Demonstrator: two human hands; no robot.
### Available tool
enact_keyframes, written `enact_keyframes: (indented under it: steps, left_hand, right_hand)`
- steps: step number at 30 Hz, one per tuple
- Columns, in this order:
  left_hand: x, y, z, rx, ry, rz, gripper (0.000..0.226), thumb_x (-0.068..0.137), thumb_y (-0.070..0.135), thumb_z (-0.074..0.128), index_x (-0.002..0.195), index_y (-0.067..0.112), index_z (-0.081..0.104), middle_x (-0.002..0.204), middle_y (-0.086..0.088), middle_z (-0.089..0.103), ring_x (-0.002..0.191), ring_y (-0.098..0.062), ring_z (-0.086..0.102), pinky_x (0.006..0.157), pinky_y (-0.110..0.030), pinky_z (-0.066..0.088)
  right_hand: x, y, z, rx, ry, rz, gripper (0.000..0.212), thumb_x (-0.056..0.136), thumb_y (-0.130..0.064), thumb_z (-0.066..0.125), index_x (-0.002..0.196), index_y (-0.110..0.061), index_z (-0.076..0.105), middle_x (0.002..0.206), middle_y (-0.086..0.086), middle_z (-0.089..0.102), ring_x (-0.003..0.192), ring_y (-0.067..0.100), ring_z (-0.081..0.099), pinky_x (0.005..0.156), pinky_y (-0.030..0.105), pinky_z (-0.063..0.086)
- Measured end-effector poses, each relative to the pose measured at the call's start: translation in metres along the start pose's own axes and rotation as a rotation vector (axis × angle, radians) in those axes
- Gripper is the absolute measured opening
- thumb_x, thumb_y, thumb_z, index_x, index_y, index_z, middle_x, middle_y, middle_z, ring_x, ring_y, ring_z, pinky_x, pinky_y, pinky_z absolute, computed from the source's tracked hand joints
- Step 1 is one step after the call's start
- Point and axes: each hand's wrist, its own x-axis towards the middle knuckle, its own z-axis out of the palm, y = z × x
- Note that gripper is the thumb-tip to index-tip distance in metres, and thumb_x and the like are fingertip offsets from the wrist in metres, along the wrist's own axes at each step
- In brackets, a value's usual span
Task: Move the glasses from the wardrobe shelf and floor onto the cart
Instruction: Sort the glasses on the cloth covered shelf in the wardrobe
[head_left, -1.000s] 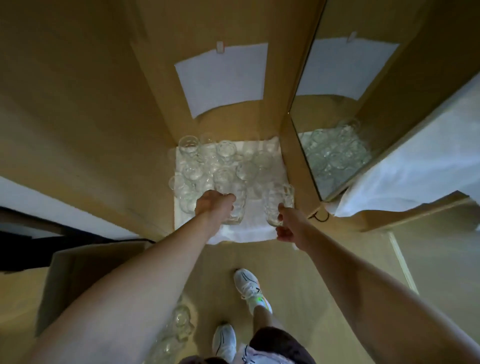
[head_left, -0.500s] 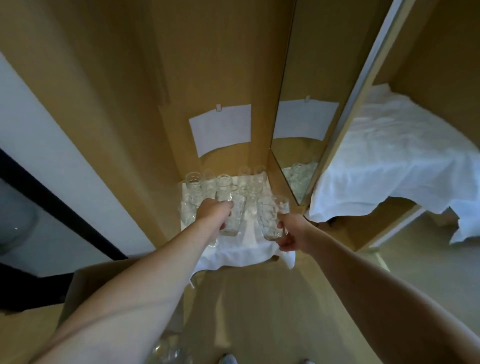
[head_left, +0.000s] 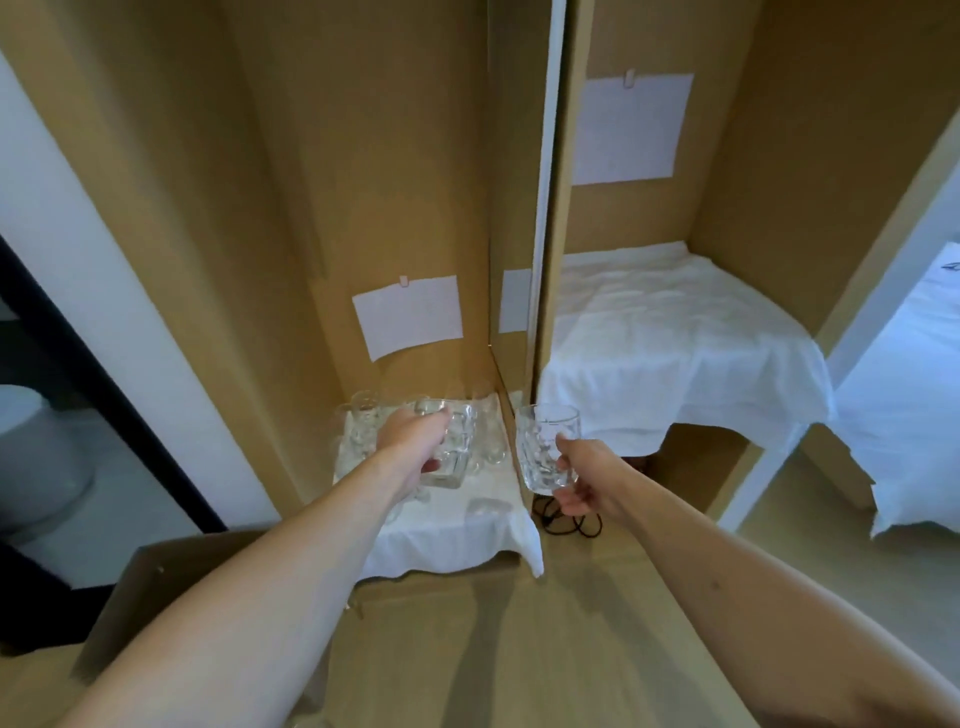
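The wardrobe (head_left: 363, 156) has tan wooden panels, and a narrow mirror (head_left: 511, 208) stands on its inner side. A white sheet of paper (head_left: 408, 317) hangs on the back panel. White cloth (head_left: 670, 332) covers the shelf of the right compartment. The floor (head_left: 519, 649) is light wood. A black cable (head_left: 571, 525) lies on it. At left is a white wall (head_left: 78, 249).

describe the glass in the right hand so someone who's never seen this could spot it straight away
Find the wooden wardrobe and the vertical divider between its two bays. Just in front of that divider's lower end, the right hand holds up a clear dimpled glass. Unlike the glasses on the white cloth to its left, it is lifted clear of the shelf.
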Motion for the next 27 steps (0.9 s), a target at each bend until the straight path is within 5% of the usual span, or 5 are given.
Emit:
enact_keyframes:
  steps: [3, 12, 17, 22, 27]
  left_hand:
    - [-0.038, 0.01, 0.031, -0.032, -0.005, 0.034, 0.033, 0.093, 0.041, 0.07, 0.095, 0.008, 0.067, 0.081, -0.001, 0.062, 0.066, -0.018, 0.059, 0.07, -0.036, 0.062]
    - [-0.108, 0.051, 0.119, -0.089, -0.073, 0.091, 0.024, 0.095, 0.033, 0.069, 0.086, 0.011, 0.066, 0.066, 0.003, 0.058, 0.053, -0.011, 0.056, 0.049, -0.023, 0.053]
    - [-0.11, 0.074, 0.157, -0.09, -0.13, 0.104, 0.039, 0.097, 0.036, 0.065, 0.114, 0.001, 0.065, 0.075, -0.002, 0.055, 0.066, -0.015, 0.053, 0.06, -0.03, 0.061]
    - [-0.097, 0.101, 0.19, -0.086, -0.179, 0.137, 0.052, 0.099, 0.036, 0.062, 0.138, 0.003, 0.055, 0.082, -0.003, 0.057, 0.069, -0.015, 0.052, 0.06, -0.027, 0.058]
    - [-0.065, 0.125, 0.222, -0.093, -0.173, 0.156, 0.041, 0.098, 0.039, 0.062, 0.123, 0.007, 0.062, 0.089, -0.002, 0.063, 0.074, -0.016, 0.059, 0.075, -0.034, 0.062]
  right_hand:
    - [-0.025, 0.015, -0.045, 0.033, 0.011, -0.045, 0.036, 0.102, -0.046, 0.051, 0.096, -0.01, 0.052, 0.079, 0.011, 0.055, 0.053, 0.021, 0.049, 0.049, 0.028, 0.044]
    - [-0.066, 0.027, -0.151, 0.101, 0.06, -0.099, 0.039, 0.102, -0.045, 0.052, 0.087, -0.009, 0.054, 0.057, 0.006, 0.048, 0.043, 0.017, 0.04, 0.051, 0.028, 0.038]
    - [-0.07, 0.019, -0.191, 0.175, 0.015, -0.115, 0.038, 0.105, -0.043, 0.049, 0.088, -0.01, 0.048, 0.048, 0.001, 0.041, 0.042, 0.015, 0.032, 0.047, 0.026, 0.028]
    - [-0.057, 0.001, -0.218, 0.166, 0.055, -0.131, 0.037, 0.105, -0.043, 0.049, 0.094, -0.008, 0.05, 0.051, 0.001, 0.043, 0.043, 0.016, 0.037, 0.047, 0.026, 0.036]
    - [-0.029, -0.026, -0.237, 0.162, 0.103, -0.168, 0.037, 0.105, -0.041, 0.048, 0.096, -0.006, 0.051, 0.066, 0.008, 0.043, 0.047, 0.017, 0.037, 0.054, 0.03, 0.036]
